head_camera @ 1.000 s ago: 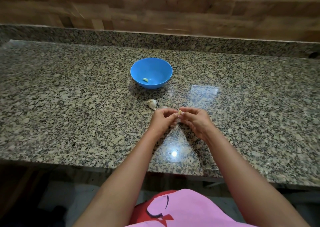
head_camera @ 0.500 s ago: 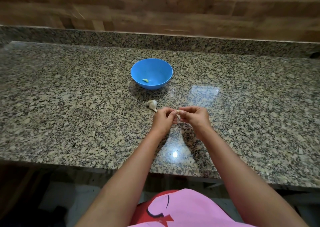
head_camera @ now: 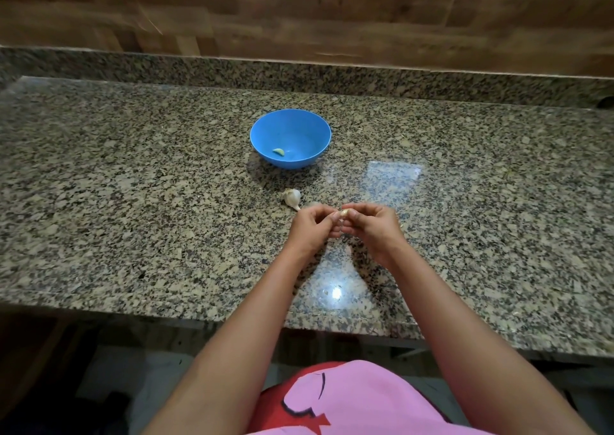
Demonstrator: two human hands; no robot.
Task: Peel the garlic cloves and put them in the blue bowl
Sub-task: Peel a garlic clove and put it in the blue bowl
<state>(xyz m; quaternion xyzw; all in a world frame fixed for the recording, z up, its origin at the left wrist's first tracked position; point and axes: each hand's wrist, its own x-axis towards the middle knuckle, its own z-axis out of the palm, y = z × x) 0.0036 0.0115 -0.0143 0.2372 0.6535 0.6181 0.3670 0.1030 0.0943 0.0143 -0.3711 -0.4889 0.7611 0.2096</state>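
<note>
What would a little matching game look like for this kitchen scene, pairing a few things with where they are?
Things:
1. peeled clove
2. garlic bulb
3. clove being peeled
4. blue bowl

Places:
A. pinched between the left hand and right hand
B. on the counter, beyond the bulb
C. inside the bowl
D. on the counter, between bowl and hands

Pairs: 1-C, 2-D, 3-A, 4-B

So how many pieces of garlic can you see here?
3: one peeled clove in the blue bowl, one garlic piece on the counter, one clove pinched between both hands. More may be hidden.
</note>
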